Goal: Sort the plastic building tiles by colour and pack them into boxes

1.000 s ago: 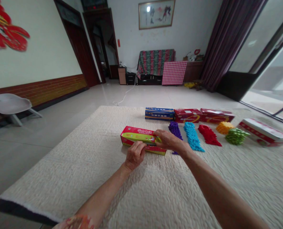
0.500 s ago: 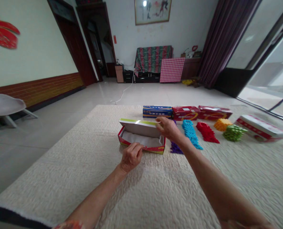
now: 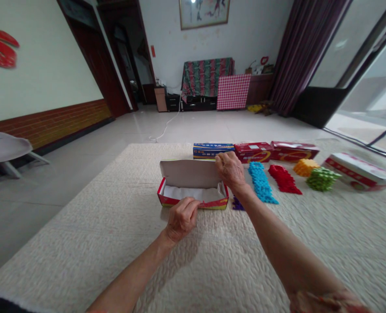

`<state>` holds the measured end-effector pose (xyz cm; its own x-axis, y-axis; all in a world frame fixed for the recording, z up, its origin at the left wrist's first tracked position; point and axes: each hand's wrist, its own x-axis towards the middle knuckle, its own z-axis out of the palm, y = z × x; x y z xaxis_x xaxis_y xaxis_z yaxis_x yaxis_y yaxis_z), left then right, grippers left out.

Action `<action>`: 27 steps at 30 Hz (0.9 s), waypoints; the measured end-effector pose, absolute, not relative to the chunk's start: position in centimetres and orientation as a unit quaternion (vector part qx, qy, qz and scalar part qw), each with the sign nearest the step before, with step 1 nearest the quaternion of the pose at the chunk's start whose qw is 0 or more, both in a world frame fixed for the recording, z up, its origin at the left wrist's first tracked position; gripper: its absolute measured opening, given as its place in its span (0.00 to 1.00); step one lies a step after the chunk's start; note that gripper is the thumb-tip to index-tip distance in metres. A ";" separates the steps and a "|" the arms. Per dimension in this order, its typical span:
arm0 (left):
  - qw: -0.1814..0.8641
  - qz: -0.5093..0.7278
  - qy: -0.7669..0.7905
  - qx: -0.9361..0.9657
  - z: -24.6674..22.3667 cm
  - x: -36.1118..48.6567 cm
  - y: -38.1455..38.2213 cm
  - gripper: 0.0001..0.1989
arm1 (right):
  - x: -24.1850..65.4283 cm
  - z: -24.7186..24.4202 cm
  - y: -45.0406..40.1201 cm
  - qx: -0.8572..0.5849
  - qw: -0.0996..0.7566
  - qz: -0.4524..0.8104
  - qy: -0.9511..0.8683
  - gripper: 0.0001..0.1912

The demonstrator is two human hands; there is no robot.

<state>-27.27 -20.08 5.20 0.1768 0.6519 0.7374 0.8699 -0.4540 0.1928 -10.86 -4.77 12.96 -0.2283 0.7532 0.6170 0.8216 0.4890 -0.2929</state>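
Partly behind hands; open box

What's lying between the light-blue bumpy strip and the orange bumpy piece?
A red bumpy strip lies between the light-blue strip and the orange piece, as the head view shows.

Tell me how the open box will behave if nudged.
The open box is probably light for its size, as its walls look like thin card. The lid, raised along the far side, may flop if nothing steadies it. Tipping seems unlikely, given the long, low base.
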 end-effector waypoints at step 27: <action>0.131 -0.159 -0.635 -0.745 6.5 -27.6 -18.9 0.10 | -12.1 10.0 4.1 -0.534 0.454 0.145 -0.699 0.16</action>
